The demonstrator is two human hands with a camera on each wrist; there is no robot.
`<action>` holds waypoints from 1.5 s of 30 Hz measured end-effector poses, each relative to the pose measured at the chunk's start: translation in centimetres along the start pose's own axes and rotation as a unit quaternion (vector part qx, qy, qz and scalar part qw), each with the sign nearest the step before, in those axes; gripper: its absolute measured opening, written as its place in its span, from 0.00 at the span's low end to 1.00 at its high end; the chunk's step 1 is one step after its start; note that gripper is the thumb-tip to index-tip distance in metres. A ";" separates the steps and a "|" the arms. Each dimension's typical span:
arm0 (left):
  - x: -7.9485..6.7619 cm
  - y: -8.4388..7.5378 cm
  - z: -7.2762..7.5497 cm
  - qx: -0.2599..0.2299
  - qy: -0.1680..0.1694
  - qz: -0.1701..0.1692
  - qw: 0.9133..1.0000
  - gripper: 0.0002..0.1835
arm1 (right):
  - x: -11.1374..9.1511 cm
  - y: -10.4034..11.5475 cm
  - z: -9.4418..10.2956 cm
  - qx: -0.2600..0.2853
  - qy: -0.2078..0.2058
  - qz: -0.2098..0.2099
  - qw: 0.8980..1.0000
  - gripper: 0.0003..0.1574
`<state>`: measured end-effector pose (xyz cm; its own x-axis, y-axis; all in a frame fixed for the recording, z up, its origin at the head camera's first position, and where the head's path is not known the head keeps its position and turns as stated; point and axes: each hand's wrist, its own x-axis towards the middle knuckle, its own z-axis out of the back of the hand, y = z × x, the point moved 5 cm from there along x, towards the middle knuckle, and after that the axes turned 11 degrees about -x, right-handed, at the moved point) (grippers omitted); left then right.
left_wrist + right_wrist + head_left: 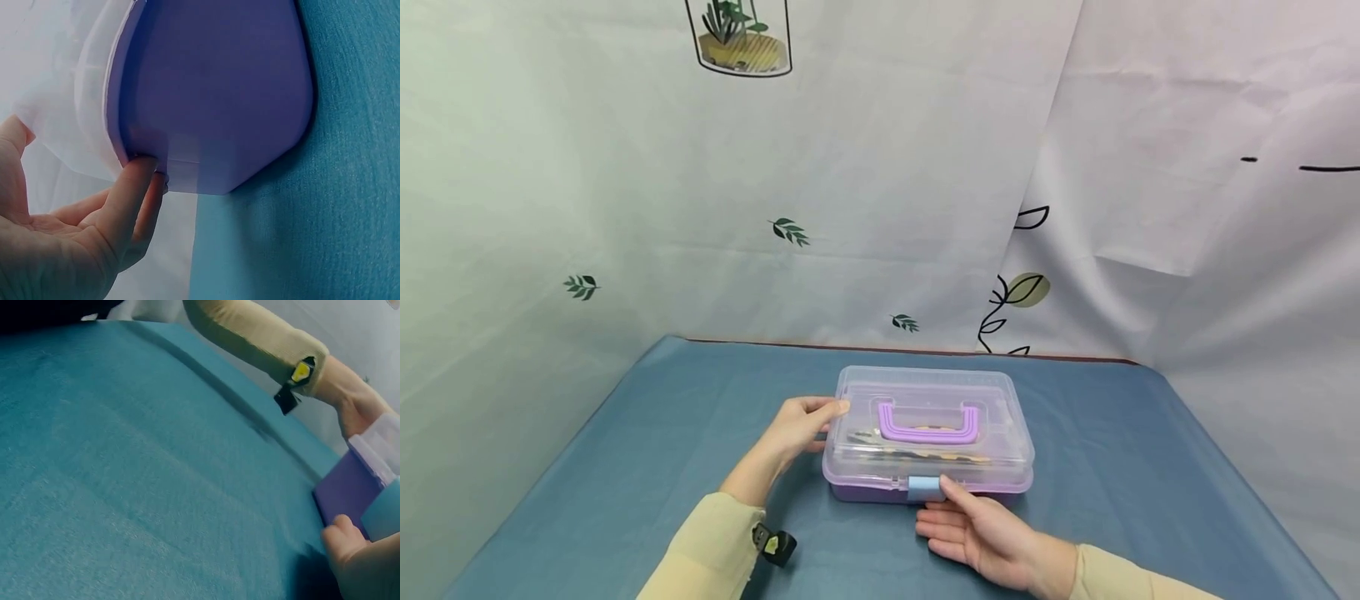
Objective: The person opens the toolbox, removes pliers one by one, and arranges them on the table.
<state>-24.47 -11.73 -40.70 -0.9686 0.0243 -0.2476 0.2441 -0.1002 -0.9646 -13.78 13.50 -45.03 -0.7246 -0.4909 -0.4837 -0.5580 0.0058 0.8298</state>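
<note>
A plastic storage box [928,387] with a clear lid, purple base and blue front latch [923,488] rests on the blue cloth. Its purple carry handle [928,435] lies flat on the closed lid. At the box's left end, my left hand [797,427] holds the lid rim, thumb on top. Its fingertips [139,167] sit under the rim against the purple wall [212,81]. My right hand [977,533] is at the front, its thumb touching the latch's right edge, the other fingers extended below it. Yellowish and dark contents show blurred through the lid.
A blue cloth [700,392] covers the table up to its back edge. Pale fabric walls [880,167] with printed leaves surround the table's back and sides. A small black device [775,546] is strapped at the left wrist.
</note>
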 end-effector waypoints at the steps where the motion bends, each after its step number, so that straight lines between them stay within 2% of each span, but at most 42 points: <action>1: 0.0 0.0 0.0 0.000 0.002 0.001 1.000 0.35 | 0.0 0.0 -0.1 -0.002 -0.004 -0.001 1.000 0.57; 11: 0.2 -0.9 0.3 0.001 0.017 -0.006 1.000 0.34 | 0.4 0.6 -0.4 -0.022 -0.027 0.012 0.999 0.57; 24: 2.6 -1.0 -0.1 -0.006 0.029 0.010 1.000 0.37 | 2.1 1.4 0.6 -0.048 -0.076 0.038 0.995 0.58; 31: 3.1 -1.1 -0.1 -0.004 0.029 0.012 1.000 0.36 | 2.4 1.5 0.8 -0.055 -0.098 0.037 0.993 0.57; 34: 3.1 -1.1 0.0 -0.004 0.027 0.013 1.000 0.36 | 2.4 1.7 0.7 -0.047 -0.107 0.034 0.993 0.53; 40: 3.3 -1.0 0.1 -0.009 0.030 0.006 1.000 0.35 | 2.3 2.8 0.3 -0.026 -0.126 0.034 0.991 0.36; 45: 3.4 -1.0 0.3 -0.009 0.026 0.008 1.000 0.35 | 2.1 3.1 0.2 -0.026 -0.123 0.029 0.992 0.31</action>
<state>-27.98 -11.86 -40.51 -0.9608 0.0749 -0.2669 0.2608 -0.0822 -0.9619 -17.12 12.68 -43.57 -0.8349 -0.2630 -0.4835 -0.4959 -0.0216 0.8681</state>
